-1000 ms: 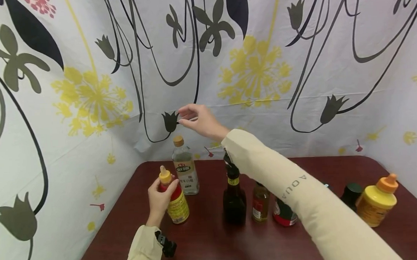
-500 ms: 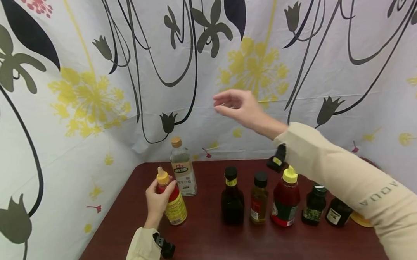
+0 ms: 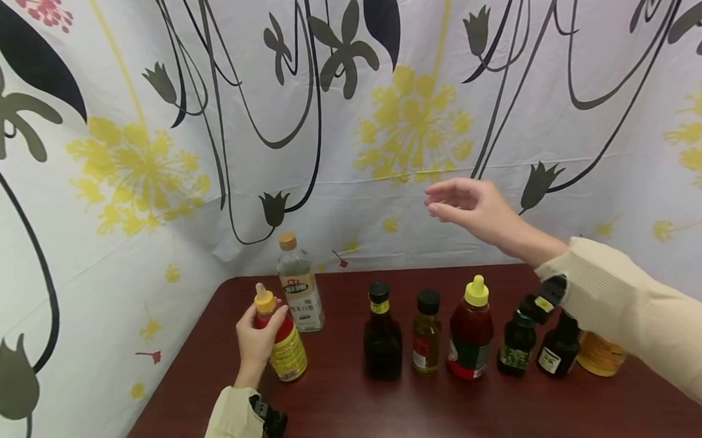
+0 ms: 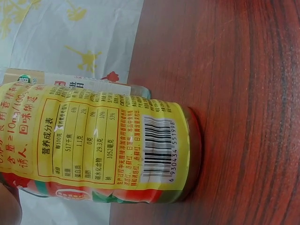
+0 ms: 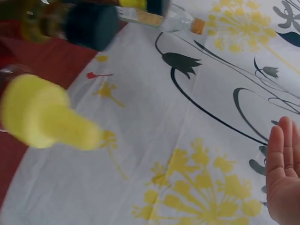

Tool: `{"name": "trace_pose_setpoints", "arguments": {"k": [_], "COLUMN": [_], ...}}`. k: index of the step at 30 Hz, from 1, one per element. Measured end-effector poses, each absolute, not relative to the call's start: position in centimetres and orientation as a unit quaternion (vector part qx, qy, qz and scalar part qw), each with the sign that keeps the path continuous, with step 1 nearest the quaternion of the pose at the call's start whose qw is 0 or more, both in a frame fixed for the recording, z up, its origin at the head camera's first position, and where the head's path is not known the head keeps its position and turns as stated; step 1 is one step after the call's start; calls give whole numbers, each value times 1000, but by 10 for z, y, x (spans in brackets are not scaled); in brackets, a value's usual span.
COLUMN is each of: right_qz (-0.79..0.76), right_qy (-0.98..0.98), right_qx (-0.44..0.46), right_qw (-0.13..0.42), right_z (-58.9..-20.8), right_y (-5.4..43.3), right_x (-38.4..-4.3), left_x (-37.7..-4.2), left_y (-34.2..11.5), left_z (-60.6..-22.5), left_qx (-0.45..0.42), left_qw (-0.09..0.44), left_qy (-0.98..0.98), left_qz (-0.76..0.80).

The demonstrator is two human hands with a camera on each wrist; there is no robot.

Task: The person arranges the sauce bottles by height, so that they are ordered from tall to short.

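Note:
My left hand (image 3: pixel 255 344) grips the upper part of a red squeeze bottle (image 3: pixel 289 357) with a yellow label and a yellow nozzle cap, at the left of the table. In the left wrist view, the label and barcode of this squeeze bottle (image 4: pixel 98 145) fill much of the picture. My right hand (image 3: pixel 481 214) is in the air with nothing in it, fingers and thumb apart, above and behind a red sauce bottle (image 3: pixel 470 338) with a yellow spout cap. That yellow cap (image 5: pixel 37 111) looms blurred in the right wrist view, well apart from the fingers (image 5: pixel 276 145).
Behind the squeeze bottle stands a clear glass bottle (image 3: pixel 303 303). Rightward, a dark bottle (image 3: pixel 382 345), a black-capped oil bottle (image 3: pixel 427 340), a green-black bottle (image 3: pixel 517 346), a small dark bottle (image 3: pixel 558 350) and an orange-yellow container (image 3: pixel 601 355), partly behind my sleeve, stand in a row.
My right hand has swept rightward from above the clear glass bottle, rising slightly and then dropping, uncovering the bottles in the row. My left hand keeps its grip on the squeeze bottle.

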State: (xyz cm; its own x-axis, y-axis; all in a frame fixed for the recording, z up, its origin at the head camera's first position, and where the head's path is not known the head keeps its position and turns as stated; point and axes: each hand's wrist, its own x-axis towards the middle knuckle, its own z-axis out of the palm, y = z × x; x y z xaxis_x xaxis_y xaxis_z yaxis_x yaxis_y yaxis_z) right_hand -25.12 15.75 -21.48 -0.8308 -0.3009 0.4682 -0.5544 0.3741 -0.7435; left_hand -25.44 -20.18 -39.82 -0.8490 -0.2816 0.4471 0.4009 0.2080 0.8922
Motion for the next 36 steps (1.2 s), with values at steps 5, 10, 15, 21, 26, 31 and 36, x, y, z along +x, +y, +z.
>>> {"name": "trace_pose_setpoints", "arguments": {"k": [5, 10, 15, 21, 26, 31, 36], "right_qz": [480, 477, 472, 477, 476, 482, 495], "right_qy": [-832, -840, -848, -858, -862, -860, -852], "right_qx": [260, 243, 223, 169, 157, 156, 160], "right_qw": [98, 85, 92, 86, 73, 56, 56], "right_z": [-232, -250, -269, -294, -315, -328, -337], "right_y": [178, 197, 215, 229, 229, 221, 213], "right_x": [-234, -218, -208, -203, -202, -205, -212], "left_x": [-254, -255, -255, -254, -254, -254, -255], "left_y": [-203, -201, -201, -202, -203, -203, -201], "left_z": [-399, -400, -399, -399, -398, -399, -399], "left_qx": [-43, -44, -46, -44, -47, -46, -49], "left_qw": [274, 273, 274, 274, 281, 283, 280], "left_qy": [-727, -726, -725, -725, -723, -722, -717], "left_qz": [-628, -630, -630, -630, -629, -630, -637]}}
